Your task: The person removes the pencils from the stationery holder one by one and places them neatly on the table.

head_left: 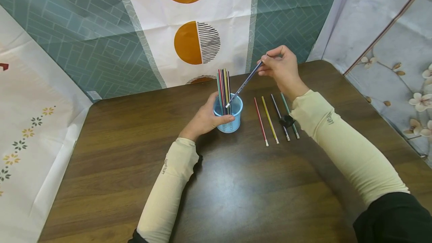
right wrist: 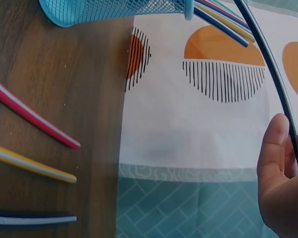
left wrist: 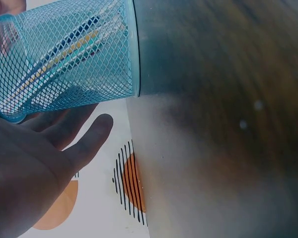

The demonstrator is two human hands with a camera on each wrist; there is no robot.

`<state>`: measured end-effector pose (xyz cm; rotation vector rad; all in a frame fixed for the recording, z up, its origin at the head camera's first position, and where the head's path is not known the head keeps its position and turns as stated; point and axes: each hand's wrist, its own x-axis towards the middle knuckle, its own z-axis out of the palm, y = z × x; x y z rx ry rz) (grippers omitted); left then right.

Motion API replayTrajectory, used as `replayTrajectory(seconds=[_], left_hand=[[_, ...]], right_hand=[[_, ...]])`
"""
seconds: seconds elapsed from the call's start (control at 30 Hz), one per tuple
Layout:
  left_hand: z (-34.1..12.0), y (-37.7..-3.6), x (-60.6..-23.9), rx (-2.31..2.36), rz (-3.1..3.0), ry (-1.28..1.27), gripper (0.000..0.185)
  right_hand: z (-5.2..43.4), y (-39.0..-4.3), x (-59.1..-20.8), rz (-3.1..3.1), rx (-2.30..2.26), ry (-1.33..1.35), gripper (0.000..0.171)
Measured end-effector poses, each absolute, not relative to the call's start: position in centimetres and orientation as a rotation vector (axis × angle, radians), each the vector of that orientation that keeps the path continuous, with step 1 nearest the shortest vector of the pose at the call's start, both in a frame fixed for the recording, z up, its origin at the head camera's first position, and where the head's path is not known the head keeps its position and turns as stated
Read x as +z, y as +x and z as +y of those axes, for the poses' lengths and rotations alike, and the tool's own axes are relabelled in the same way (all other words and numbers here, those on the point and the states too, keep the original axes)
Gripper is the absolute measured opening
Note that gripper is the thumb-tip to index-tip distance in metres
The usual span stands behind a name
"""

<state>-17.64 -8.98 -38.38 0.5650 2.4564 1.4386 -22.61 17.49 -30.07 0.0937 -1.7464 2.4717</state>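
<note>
At cup rim point(head_left: 228, 105) | right hand point(head_left: 281, 67) pinches pencil point(head_left: 243, 84) | left hand point(head_left: 204, 120) grips cup

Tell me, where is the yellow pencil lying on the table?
In the head view, the yellow pencil lies right of the blue mesh cup, between the red pencil and a dark one.

Dark wooden table point(head_left: 236, 198) against hung cloth backdrops.
Behind: teal herringbone cloth point(head_left: 84, 29), white panel with orange circles point(head_left: 189, 40). Floral sheets at left point(head_left: 23, 130) and right point(head_left: 398, 48). Even, soft light.
</note>
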Motion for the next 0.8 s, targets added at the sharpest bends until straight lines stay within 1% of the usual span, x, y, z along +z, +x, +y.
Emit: replayTrajectory(seconds=[0.23, 0.8], left_hand=[[-9.0, -17.7, -38.4, 1.449, 2.449, 0.565, 0.101], [-8.9, -17.6, -38.3, 1.448, 2.444, 0.543, 0.103]], right_hand=[[18.4, -22.6, -29.9, -1.681, 2.485, 0.134, 0.019], [20.6, -22.6, -29.5, -1.625, 2.486, 0.093, 0.02]])
